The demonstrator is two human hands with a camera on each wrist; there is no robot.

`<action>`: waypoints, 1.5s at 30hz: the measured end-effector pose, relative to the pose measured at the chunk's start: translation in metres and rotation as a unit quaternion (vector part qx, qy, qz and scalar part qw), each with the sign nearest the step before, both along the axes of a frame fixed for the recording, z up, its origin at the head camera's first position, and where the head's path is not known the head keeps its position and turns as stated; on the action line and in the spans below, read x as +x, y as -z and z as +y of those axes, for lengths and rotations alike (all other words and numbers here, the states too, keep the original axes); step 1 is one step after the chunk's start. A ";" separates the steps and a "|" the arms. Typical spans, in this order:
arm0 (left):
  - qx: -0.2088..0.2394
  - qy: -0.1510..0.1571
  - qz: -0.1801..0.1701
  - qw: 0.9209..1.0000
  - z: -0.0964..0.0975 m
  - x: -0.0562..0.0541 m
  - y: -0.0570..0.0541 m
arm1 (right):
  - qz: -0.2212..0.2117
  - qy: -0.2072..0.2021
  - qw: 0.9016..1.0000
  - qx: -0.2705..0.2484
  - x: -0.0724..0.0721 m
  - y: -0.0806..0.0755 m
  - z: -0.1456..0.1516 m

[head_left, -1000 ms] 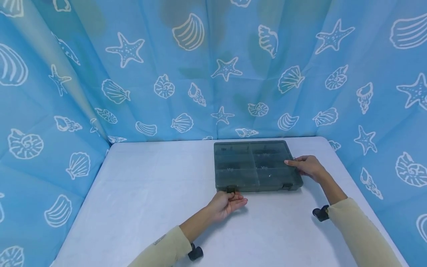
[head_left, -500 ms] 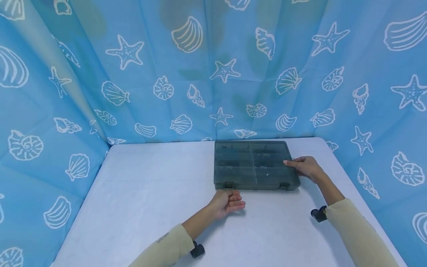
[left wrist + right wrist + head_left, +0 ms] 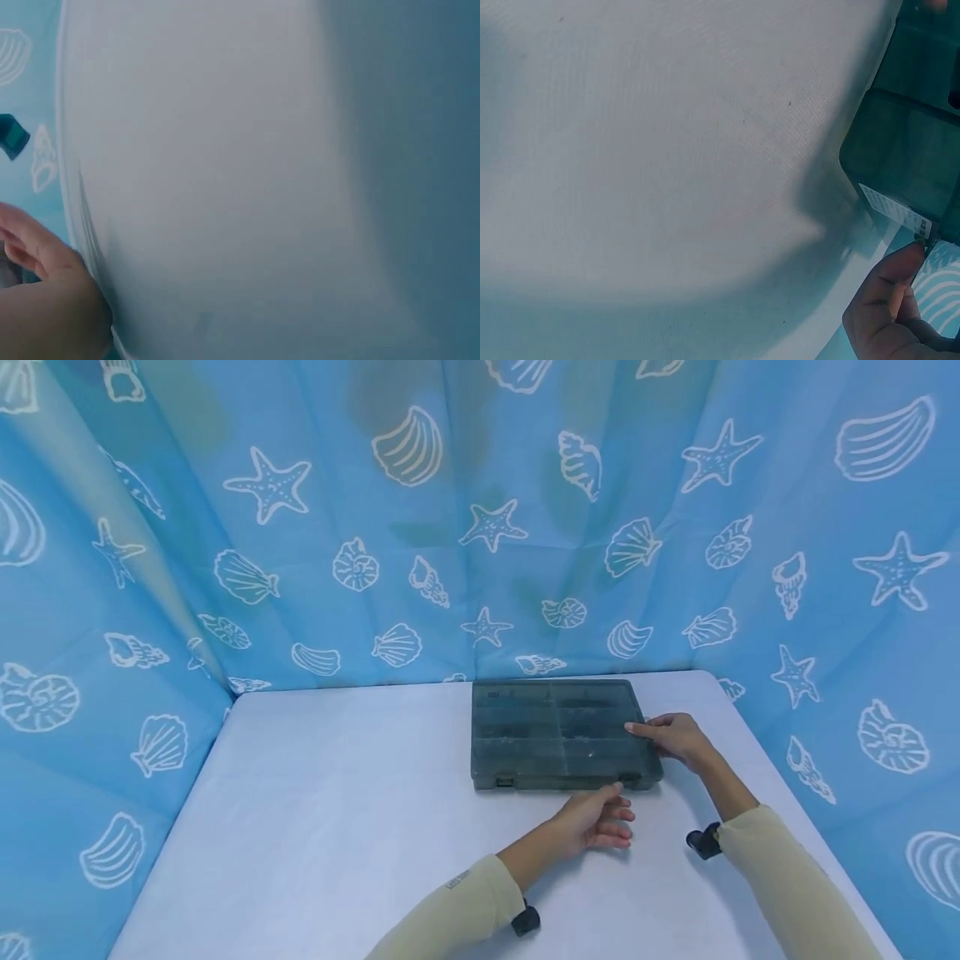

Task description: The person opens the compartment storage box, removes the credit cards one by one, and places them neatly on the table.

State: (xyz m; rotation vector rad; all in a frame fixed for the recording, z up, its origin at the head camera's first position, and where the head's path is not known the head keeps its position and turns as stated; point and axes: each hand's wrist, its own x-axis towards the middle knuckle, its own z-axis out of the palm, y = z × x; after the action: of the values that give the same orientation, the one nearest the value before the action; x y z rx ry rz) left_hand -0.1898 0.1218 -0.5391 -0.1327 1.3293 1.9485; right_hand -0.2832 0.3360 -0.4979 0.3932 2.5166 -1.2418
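A dark translucent compartment box [image 3: 525,752] with its lid down is at the back right of the table, dividers showing through. Its front edge carries a left latch [image 3: 505,782] and a right latch [image 3: 630,779]. My right hand [image 3: 678,739] grips the box's right side, thumb on the lid; the right wrist view shows that hand [image 3: 885,311] at the box's edge beside a white label [image 3: 895,210]. Close below the right latch is my left hand [image 3: 592,822], fingers loosely bent, thumb tip at the front edge; whether it touches cannot be told.
A white cloth covers the table [image 3: 337,827]. Behind and along both sides hangs a blue curtain [image 3: 420,543] printed with shells and starfish. Small black devices sit at the left wrist [image 3: 527,920] and the right wrist [image 3: 703,842].
My left hand has left the box's left latch and moved right along the front edge to the right latch. My right hand keeps its grip on the side. The view has shifted slightly.
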 end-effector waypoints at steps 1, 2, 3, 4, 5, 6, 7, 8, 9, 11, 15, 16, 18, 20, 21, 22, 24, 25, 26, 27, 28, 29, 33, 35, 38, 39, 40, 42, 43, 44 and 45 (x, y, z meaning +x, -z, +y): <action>0.012 -0.017 -0.005 1.000 0.007 -0.001 0.001 | 0.001 -0.001 1.000 0.002 0.000 0.000 -0.001; 0.029 -0.035 -0.012 0.999 0.013 -0.001 0.003 | 0.003 -0.001 1.000 0.003 0.000 0.001 -0.002; 0.042 -0.055 -0.019 0.997 0.018 -0.002 0.004 | 0.004 -0.002 1.000 0.003 0.000 0.001 -0.003; 0.051 -0.073 -0.025 0.996 0.022 -0.003 0.005 | 0.005 -0.002 1.000 0.002 0.000 0.001 -0.004; 0.059 -0.089 -0.029 0.994 0.026 -0.003 0.006 | 0.008 -0.005 1.000 0.004 0.000 0.002 -0.005; 0.066 -0.103 -0.034 0.992 0.029 -0.003 0.007 | 0.008 -0.005 1.000 0.005 0.001 0.002 -0.005; 0.073 -0.117 -0.038 0.990 0.032 -0.003 0.007 | 0.009 -0.006 1.000 0.004 0.001 0.002 -0.006; 0.081 -0.128 -0.042 0.988 0.035 -0.003 0.008 | 0.010 -0.007 1.000 0.003 0.001 0.002 -0.006; 0.087 -0.135 -0.041 0.986 0.038 -0.002 0.008 | 0.010 -0.008 1.000 0.003 0.002 0.002 -0.006; 0.102 -0.139 -0.034 0.984 0.042 -0.002 0.007 | 0.010 -0.005 1.000 0.001 0.002 0.002 -0.005; 0.112 -0.137 -0.020 0.984 0.046 -0.001 0.008 | 0.010 0.002 1.000 -0.003 0.003 0.001 -0.001; 0.106 -0.138 -0.018 0.985 0.046 -0.001 0.008 | 0.009 0.001 1.000 -0.005 0.003 0.001 -0.001; 0.093 -0.144 -0.020 0.985 0.045 -0.001 0.009 | 0.008 -0.002 1.000 -0.004 0.003 0.000 -0.002; 0.083 -0.153 -0.027 0.984 0.045 -0.003 0.010 | 0.007 -0.002 1.000 -0.003 0.002 -0.001 -0.002; 0.080 -0.155 -0.029 0.984 0.046 -0.003 0.009 | 0.005 -0.001 1.000 -0.003 0.002 -0.001 -0.002; 0.077 -0.157 -0.034 0.984 0.047 -0.004 0.008 | 0.006 0.000 1.000 -0.001 0.002 -0.002 -0.002; 0.073 -0.155 -0.041 0.984 0.048 -0.004 0.007 | 0.004 0.004 1.000 0.000 0.002 -0.002 -0.002; 0.070 -0.151 -0.044 0.985 0.049 -0.005 0.006 | 0.003 0.006 1.000 0.000 0.002 -0.003 -0.002; 0.068 -0.146 -0.047 0.986 0.049 -0.005 0.006 | 0.001 0.007 1.000 0.000 0.003 -0.003 -0.002; 0.065 -0.137 -0.048 0.987 0.048 -0.004 0.005 | 0.001 0.006 1.000 0.001 0.003 -0.003 -0.002; 0.058 -0.124 -0.050 0.989 0.046 -0.004 0.003 | 0.001 0.006 1.000 0.001 0.003 -0.003 -0.002; 0.050 -0.108 -0.053 0.992 0.043 -0.003 0.000 | 0.000 0.006 1.000 0.001 0.003 -0.003 -0.002; 0.006 0.008 -0.021 1.000 0.020 -0.005 -0.020 | 0.010 0.001 1.000 0.030 0.006 -0.003 -0.003; -0.024 0.070 0.051 0.996 0.000 -0.009 -0.035 | 0.026 -0.013 0.997 0.066 0.009 -0.005 -0.004; -0.067 0.094 0.204 0.972 -0.038 -0.020 -0.054 | 0.085 -0.038 0.988 0.126 0.017 -0.009 -0.007; -0.096 0.084 0.257 0.958 -0.053 -0.023 -0.061 | 0.107 -0.047 0.983 0.142 0.020 -0.011 -0.008; -0.131 0.066 0.308 0.940 -0.068 -0.026 -0.067 | 0.129 -0.057 0.978 0.156 0.025 -0.014 -0.008; -0.211 0.022 0.394 0.894 -0.099 -0.033 -0.075 | 0.162 -0.069 0.970 0.168 0.033 -0.019 -0.008; -0.259 -0.003 0.426 0.867 -0.114 -0.035 -0.076 | 0.170 -0.075 0.968 0.169 0.038 -0.021 -0.007; -0.305 -0.024 0.449 0.840 -0.128 -0.038 -0.076 | 0.173 -0.082 0.967 0.166 0.043 -0.023 -0.006; -0.344 -0.044 0.460 0.817 -0.141 -0.040 -0.074 | 0.174 -0.088 0.967 0.164 0.048 -0.024 -0.005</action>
State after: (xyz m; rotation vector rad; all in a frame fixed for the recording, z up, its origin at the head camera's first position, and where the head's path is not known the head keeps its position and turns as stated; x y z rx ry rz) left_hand -0.2298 -0.0187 -0.4647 0.4822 2.6701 1.5052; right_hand -0.2355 0.3314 -0.4742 0.0171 2.9895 -0.8907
